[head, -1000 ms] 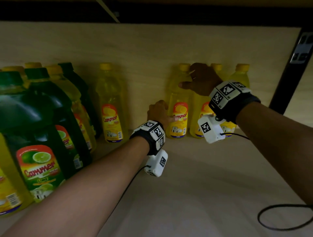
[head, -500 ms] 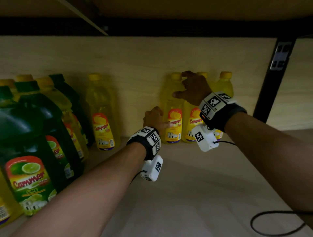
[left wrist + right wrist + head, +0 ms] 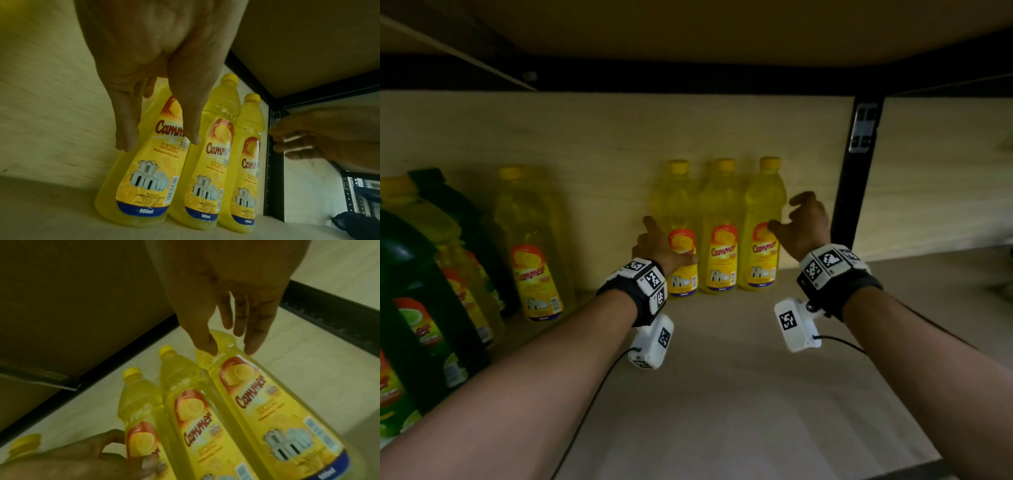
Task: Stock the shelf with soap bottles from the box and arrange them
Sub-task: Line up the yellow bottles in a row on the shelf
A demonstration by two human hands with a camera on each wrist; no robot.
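While left fingers (image 3: 126, 126), straight, touch leftmost bottle (image 3: 144, 178), right fingers (image 3: 257, 331) spread loose beside rightmost bottle (image 3: 762, 212).

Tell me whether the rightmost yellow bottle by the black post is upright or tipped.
Upright. The rightmost yellow bottle stands on its base on the shelf, cap uppermost, in line with its two neighbours.

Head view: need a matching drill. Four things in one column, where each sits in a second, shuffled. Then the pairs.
Things
1. left hand
2. right hand
3. big green bottle
4. black post

Places
A. far left of the shelf
B. left end of the row of three yellow bottles
C. right end of that row
D. upright, to the right of both hands

Pairs: 1-B, 2-C, 3-A, 4-D
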